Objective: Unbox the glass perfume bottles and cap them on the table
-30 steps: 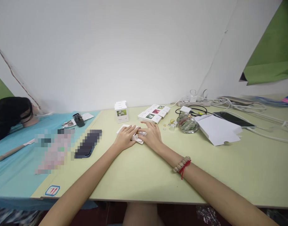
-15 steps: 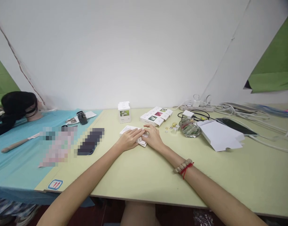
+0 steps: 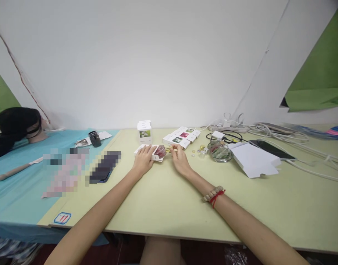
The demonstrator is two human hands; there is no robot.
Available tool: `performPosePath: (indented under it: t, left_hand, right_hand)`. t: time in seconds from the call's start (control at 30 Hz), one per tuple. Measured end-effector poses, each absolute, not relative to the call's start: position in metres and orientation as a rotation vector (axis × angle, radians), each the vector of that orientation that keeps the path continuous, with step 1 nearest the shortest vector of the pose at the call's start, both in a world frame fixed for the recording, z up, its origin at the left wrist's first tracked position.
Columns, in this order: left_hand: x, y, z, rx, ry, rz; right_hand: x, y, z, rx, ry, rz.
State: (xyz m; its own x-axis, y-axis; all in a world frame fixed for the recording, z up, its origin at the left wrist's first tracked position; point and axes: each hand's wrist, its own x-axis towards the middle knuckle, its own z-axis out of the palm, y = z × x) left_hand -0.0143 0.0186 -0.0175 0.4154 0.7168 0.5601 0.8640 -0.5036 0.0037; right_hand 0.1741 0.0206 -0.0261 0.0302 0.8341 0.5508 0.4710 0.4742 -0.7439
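On the pale green table (image 3: 169,206) my left hand (image 3: 143,161) lies over a flat white box (image 3: 146,151) and holds it down, fingers closed round its edge. A small dark red item (image 3: 159,151) sticks out of the box's right end. My right hand (image 3: 180,159) pinches a thin gold piece (image 3: 169,149) attached to that red item. A bead bracelet with a red cord (image 3: 213,194) is on my right wrist.
Behind my hands stand a small white box (image 3: 144,131) and a row of flat picture boxes (image 3: 181,135). To the right are tiny gold caps (image 3: 199,149), a glass jar (image 3: 219,150), white folded card (image 3: 254,160), a tablet (image 3: 272,149) and cables (image 3: 281,129). A blue cloth (image 3: 25,184) covers the left.
My hands have parted: the left now holds the white box while the right draws the dark red item out of its right end. Before, both hands covered the box together.
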Motion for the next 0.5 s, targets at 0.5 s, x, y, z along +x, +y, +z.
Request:
performPosePath:
  t: [0.5]
  left_hand:
    - [-0.015, 0.014, -0.016, -2.176, -1.572, -1.125]
  right_hand:
    - [0.175, 0.002, -0.004, -1.104, -1.517, 0.382]
